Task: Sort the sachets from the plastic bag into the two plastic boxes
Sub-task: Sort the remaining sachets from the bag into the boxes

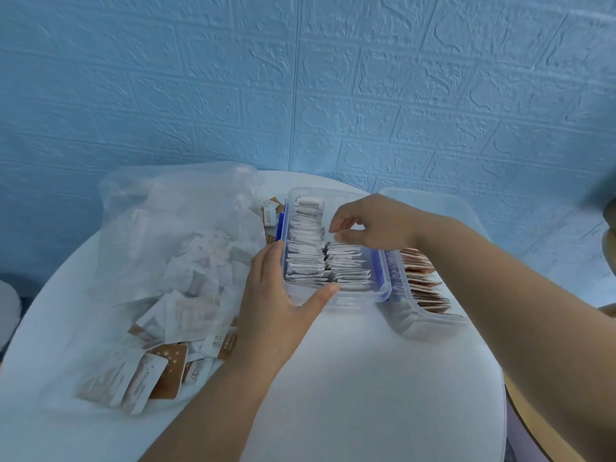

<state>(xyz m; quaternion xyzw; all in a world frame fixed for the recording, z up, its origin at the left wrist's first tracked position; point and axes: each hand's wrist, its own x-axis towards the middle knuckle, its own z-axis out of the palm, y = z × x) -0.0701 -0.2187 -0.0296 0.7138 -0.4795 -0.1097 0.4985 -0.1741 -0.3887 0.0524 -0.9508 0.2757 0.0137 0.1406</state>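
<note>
A clear plastic box [353,300] with blue clips stands mid-table, filled with two rows of white sachets [305,255]. My left hand [283,295] grips its near left corner, thumb along the front wall. My right hand [370,225] hovers over the right row, fingertips curled down onto the top of the white sachets; whether it pinches one I cannot tell. A second clear box [410,323] to the right holds brown sachets [423,281]. The clear plastic bag [160,228] lies on the left, with white and brown sachets [150,378] spilling from its mouth.
Everything rests on a round white table [366,395] against a blue textured wall. A clear lid [430,201] lies behind the boxes. A few sachets [270,213] sit between bag and box. The table's right edge drops off near my right forearm.
</note>
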